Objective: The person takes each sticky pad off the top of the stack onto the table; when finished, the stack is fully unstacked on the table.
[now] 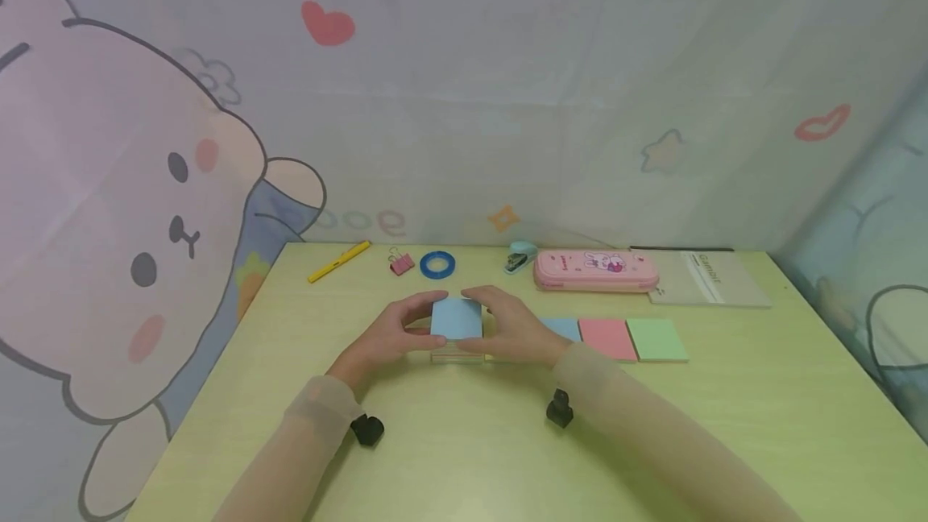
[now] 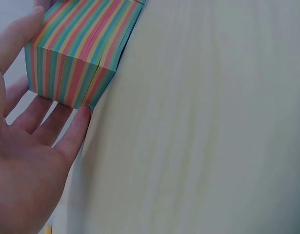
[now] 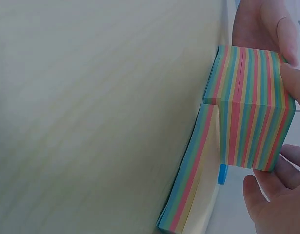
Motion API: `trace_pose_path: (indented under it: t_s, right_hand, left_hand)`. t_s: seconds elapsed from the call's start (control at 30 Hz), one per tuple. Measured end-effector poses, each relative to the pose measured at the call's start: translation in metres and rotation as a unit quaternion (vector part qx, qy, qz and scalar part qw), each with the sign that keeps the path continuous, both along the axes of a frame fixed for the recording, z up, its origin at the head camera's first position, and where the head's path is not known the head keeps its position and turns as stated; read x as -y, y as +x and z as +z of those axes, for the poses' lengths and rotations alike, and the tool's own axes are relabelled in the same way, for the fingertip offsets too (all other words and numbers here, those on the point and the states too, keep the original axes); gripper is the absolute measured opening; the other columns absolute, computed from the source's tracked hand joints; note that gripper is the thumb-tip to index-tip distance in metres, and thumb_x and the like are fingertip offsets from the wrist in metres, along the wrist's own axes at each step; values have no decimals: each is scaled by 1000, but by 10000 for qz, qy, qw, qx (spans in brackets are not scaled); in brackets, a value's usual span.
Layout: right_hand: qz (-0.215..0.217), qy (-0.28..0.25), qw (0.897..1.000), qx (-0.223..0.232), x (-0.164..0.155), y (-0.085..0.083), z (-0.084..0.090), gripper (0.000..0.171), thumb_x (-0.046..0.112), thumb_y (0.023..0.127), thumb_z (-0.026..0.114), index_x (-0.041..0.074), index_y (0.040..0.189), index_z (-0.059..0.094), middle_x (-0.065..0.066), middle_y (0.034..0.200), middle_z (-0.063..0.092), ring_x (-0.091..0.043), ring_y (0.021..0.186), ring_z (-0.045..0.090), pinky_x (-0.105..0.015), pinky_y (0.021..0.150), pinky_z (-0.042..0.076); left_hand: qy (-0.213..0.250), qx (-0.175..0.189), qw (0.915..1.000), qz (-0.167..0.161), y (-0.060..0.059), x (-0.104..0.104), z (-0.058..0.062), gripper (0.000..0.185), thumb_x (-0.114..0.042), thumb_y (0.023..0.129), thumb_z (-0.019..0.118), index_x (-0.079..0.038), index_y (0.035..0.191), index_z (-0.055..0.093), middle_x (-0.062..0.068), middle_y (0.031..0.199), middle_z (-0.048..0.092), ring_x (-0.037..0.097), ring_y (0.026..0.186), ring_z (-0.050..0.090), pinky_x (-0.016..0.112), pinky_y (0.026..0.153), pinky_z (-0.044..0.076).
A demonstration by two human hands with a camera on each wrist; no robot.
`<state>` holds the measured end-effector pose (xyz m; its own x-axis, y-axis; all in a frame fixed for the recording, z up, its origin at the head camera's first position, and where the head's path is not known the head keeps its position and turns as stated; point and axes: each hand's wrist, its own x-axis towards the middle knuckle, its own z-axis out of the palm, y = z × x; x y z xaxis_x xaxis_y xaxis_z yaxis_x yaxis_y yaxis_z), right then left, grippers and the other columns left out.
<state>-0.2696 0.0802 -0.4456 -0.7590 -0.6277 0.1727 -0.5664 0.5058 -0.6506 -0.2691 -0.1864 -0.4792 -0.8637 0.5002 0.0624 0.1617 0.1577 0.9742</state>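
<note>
I hold a thick block of striped note paper between both hands, near the middle of the desk. My left hand grips its left side, thumb on the blue top sheet and fingers spread along the striped edge. My right hand clamps its right side, thumb and fingers curled round the corners. The block is raised off a thinner stack of the same paper, which lies flat on the desk beneath it. Just right of the block lie a blue pad, a pink pad and a green pad in a row. Behind the block are a blue tape ring, a pink clip, a yellow pen, a small stapler, a pink pencil case and a notebook.
</note>
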Motion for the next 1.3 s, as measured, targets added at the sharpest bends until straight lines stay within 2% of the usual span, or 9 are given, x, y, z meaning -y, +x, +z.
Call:
trace_pose_path:
  t_s: [0.23, 0.47, 0.67, 0.83, 1.0, 1.13, 1.3]
  right_hand:
    - [-40, 162, 9998, -115, 0, -3, 0, 79, 35, 89, 86, 2, 152, 51, -13, 151, 56, -31, 137, 55, -48, 115, 48]
    - [-265, 322, 9986, -322, -12, -1, 1, 78, 37, 88, 86, 4, 151, 53, -13, 149, 57, -30, 134, 56, -48, 114, 49]
    - [-497, 23, 9987, -115, -33, 6, 3, 76, 33, 86, 88, 2, 148, 56, -13, 147, 58, -31, 130, 59, -48, 111, 52]
    - [-348, -301, 9988, -153, -47, 20, 4, 72, 26, 85, 89, -2, 144, 58, -15, 142, 61, -32, 126, 62, -49, 109, 54]
    - [-121, -337, 9993, -98, -47, 44, 5, 71, 26, 85, 90, -1, 142, 59, -14, 139, 63, -31, 124, 63, -50, 107, 55]
    - [61, -135, 9999, -80, -42, 63, 2, 71, 30, 84, 91, 0, 140, 61, -10, 134, 66, -27, 119, 64, -48, 103, 57]
    - [306, 470, 9981, -256, -34, 77, -7, 72, 40, 84, 90, 2, 139, 62, -5, 130, 67, -17, 112, 62, -37, 97, 57]
  left_hand:
    - [102, -62, 9998, -158, -2, 1, -1, 79, -4, 92, 81, -2, 160, 40, 17, 159, 48, 40, 144, 48, 43, 112, 52]
    - [80, -72, 9998, -182, -2, 0, -2, 82, -4, 91, 82, 0, 160, 38, 18, 160, 47, 39, 144, 48, 46, 113, 50]
    - [-63, 169, 9997, -139, -1, -1, -1, 78, -5, 91, 82, -1, 158, 43, 20, 160, 47, 44, 139, 54, 44, 112, 51]
    - [-149, 252, 9996, -23, 0, -1, 0, 78, -6, 90, 83, -2, 158, 44, 19, 160, 47, 43, 142, 51, 45, 114, 48]
    - [-180, 177, 9997, 30, -1, -1, -1, 77, -6, 91, 82, 0, 158, 44, 18, 160, 47, 40, 147, 46, 47, 117, 45]
    - [-190, 160, 9997, 9, 0, 0, 0, 77, -7, 91, 82, -1, 158, 44, 18, 160, 47, 40, 147, 46, 48, 117, 45]
    - [-157, 183, 9997, 7, -1, 0, 0, 78, -6, 91, 82, -1, 158, 43, 18, 160, 47, 41, 145, 48, 46, 116, 47]
